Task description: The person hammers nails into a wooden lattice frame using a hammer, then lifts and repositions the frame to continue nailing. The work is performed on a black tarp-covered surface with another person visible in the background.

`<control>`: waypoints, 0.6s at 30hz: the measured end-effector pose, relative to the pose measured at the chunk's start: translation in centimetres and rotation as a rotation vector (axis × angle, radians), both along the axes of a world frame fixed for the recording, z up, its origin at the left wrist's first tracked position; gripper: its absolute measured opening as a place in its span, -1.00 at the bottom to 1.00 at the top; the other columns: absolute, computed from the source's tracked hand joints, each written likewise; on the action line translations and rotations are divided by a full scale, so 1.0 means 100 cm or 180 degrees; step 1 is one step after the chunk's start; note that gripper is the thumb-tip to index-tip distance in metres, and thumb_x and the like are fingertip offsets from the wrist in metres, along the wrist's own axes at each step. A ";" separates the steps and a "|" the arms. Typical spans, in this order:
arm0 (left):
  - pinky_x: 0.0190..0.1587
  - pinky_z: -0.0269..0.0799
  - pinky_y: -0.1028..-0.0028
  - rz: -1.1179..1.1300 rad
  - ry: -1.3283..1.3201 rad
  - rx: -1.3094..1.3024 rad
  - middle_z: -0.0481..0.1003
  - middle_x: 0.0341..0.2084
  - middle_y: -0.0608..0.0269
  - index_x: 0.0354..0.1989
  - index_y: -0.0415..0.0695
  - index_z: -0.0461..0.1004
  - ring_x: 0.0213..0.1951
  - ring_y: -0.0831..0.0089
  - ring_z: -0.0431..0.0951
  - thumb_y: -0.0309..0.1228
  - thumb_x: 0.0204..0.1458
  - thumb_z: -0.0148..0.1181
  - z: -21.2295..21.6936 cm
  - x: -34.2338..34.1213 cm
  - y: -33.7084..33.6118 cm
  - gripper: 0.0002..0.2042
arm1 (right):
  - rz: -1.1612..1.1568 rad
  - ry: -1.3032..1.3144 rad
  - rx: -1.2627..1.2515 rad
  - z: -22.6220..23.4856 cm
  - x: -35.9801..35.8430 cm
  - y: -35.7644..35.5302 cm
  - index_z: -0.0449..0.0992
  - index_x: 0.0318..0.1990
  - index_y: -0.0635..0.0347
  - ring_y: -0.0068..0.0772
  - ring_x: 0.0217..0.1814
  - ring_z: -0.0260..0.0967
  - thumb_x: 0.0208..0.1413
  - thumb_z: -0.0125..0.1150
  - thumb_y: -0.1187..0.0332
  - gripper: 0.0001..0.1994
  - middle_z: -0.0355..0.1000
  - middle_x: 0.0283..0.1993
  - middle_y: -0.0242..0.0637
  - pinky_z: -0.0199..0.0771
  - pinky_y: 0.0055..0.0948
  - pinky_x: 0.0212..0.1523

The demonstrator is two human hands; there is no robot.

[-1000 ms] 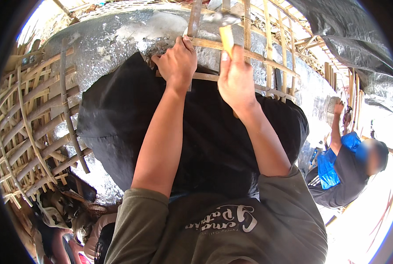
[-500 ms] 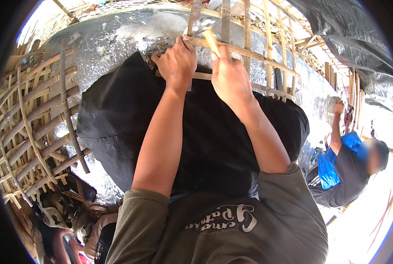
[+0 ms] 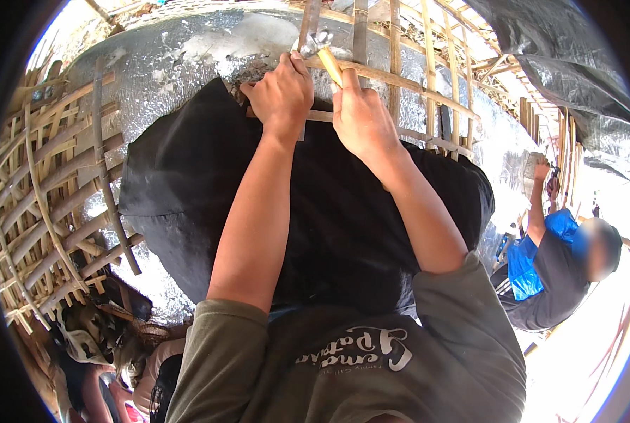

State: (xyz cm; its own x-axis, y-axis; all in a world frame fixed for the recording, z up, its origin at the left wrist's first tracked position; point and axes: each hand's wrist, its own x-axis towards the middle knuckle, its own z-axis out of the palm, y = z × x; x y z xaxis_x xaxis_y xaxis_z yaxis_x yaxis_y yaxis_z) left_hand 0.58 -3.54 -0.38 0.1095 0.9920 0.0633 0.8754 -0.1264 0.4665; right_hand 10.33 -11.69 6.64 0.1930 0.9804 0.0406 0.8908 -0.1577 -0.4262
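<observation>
My right hand (image 3: 366, 121) is closed round the yellow handle of a hammer (image 3: 330, 66). The shiny metal hammer head (image 3: 319, 42) is right beside my left fingertips, over an upright bamboo slat (image 3: 309, 20). My left hand (image 3: 281, 92) has its fingers bent and pinched at the slat, by a crossing bamboo strip (image 3: 414, 87). Whatever those fingers grip is hidden or too small to name. Black cloth (image 3: 343, 211) spreads under both forearms, against the lattice.
A silvery, worn surface (image 3: 167, 60) runs behind the lattice. On the left stands a woven bamboo panel (image 3: 54, 190). To the right a person (image 3: 558, 275) in dark clothes with blue plastic sheeting (image 3: 523, 268) raises a hand. Dark sheeting (image 3: 569, 56) hangs at upper right.
The blurred hammer head has come slightly down and left, now sharp beside my left fingertips. My right hand moved a little left with it; my left hand stays nearly in place.
</observation>
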 end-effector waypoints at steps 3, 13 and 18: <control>0.07 0.27 -0.01 0.0154 -0.0049 0.0104 0.61 -0.60 0.01 -0.27 0.02 0.57 -0.49 0.00 0.65 -0.14 0.38 -0.30 -0.002 0.002 -0.001 -0.57 | -0.0094 0.0478 0.0213 0.018 -0.001 -0.009 0.21 -0.04 0.27 0.33 -0.49 0.49 0.28 0.07 0.42 -0.78 0.45 -0.56 0.18 0.52 0.18 -0.49; 0.11 0.24 -0.02 0.0084 0.0019 -0.0087 0.63 -0.54 -0.03 -0.26 0.01 0.56 -0.42 -0.01 0.68 -0.15 0.38 -0.32 0.001 0.002 0.001 -0.57 | -0.0086 0.0307 0.0542 0.013 -0.008 -0.013 0.24 -0.03 0.27 0.30 -0.47 0.51 0.28 0.08 0.44 -0.79 0.45 -0.57 0.18 0.51 0.14 -0.51; 0.07 0.27 -0.02 0.0096 -0.0009 0.0007 0.62 -0.57 -0.01 -0.27 0.02 0.57 -0.46 0.00 0.66 -0.16 0.38 -0.31 0.002 0.002 0.003 -0.58 | -0.0085 0.0310 0.0345 0.016 0.000 -0.009 0.22 -0.05 0.30 0.31 -0.46 0.52 0.25 0.10 0.45 -0.77 0.47 -0.55 0.18 0.57 0.10 -0.49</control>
